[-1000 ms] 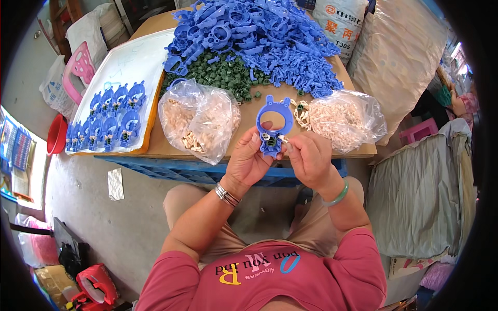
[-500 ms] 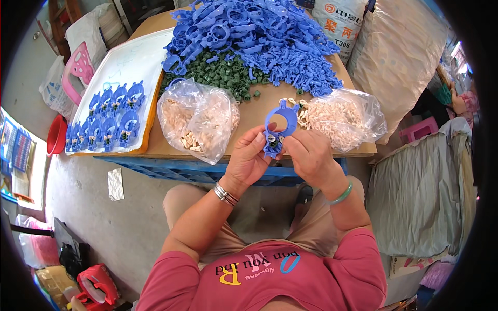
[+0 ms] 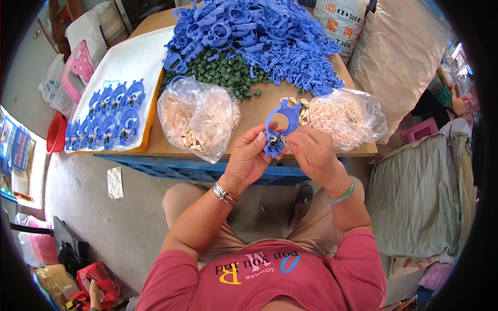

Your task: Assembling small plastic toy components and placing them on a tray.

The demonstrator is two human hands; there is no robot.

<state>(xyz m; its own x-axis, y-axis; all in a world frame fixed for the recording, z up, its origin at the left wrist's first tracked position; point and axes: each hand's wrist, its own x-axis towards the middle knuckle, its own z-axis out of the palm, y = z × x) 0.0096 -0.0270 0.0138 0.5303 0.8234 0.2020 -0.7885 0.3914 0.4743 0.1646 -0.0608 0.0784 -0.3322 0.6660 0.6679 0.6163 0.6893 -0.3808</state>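
Note:
My left hand is closed around the lower part of a blue plastic toy piece, holding it upright with its open ring at the top. Green and small pale parts show on the piece below the ring. Close by its right side, my right hand makes a pinch with thumb and forefinger; what lies between those fingertips is too small to make out. Both hands are above the table's near edge, between a clear bag of small pale parts and a second clear bag of pale parts.
A heap of blue plastic parts and a pile of green parts cover the far table. At left, a white board carries rows of blue pieces. A red basin stands beyond it. Another person's hand shows lower left.
My right hand has drawn slightly to the right of the toy piece, its fingertips now pinched beside it. My left hand stays almost still. The other person's hand at lower left has moved over the red item.

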